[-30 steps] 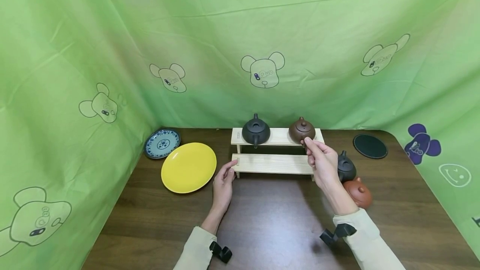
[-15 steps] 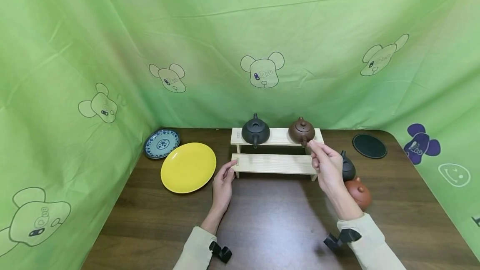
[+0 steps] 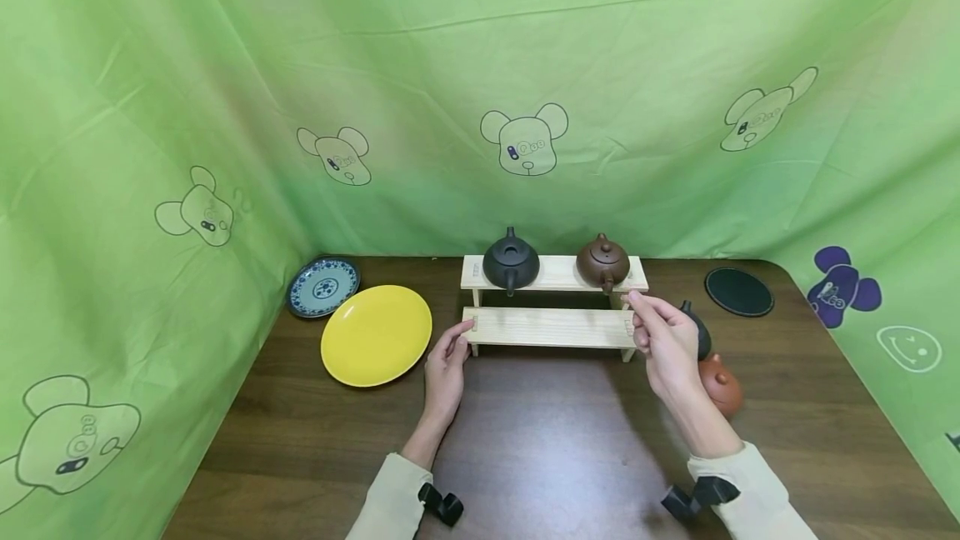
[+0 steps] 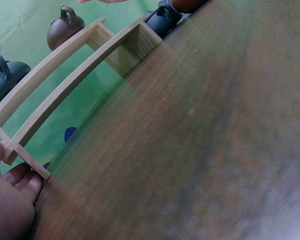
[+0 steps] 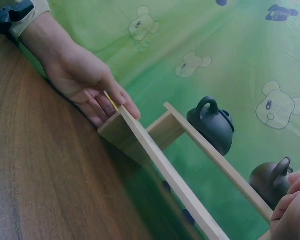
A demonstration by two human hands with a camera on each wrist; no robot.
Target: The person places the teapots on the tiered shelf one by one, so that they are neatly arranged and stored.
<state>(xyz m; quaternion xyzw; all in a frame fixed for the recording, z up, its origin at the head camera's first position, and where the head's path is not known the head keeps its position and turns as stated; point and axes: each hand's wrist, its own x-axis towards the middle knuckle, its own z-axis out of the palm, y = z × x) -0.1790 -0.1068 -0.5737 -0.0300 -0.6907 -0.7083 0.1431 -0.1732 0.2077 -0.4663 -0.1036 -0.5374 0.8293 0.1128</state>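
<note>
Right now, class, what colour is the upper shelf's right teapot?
The teapot is dark brown, clearest in head view.

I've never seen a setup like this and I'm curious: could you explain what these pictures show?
No machine here, just a person's two bare hands: a left grip and a right grip. The wide pictures come from a camera on the person's head; the two slanted ones come from cameras on the left and right wrists. On the table sits a wooden stand, with a dark teapot and a brown teapot on its upper shelf. To its left lie a yellow plate and a blue patterned plate; to its right are a second dark teapot, a reddish teapot and a round black mat. The left grip holds the stand's left end. The right grip, near its right end, seems to hold nothing.
</note>
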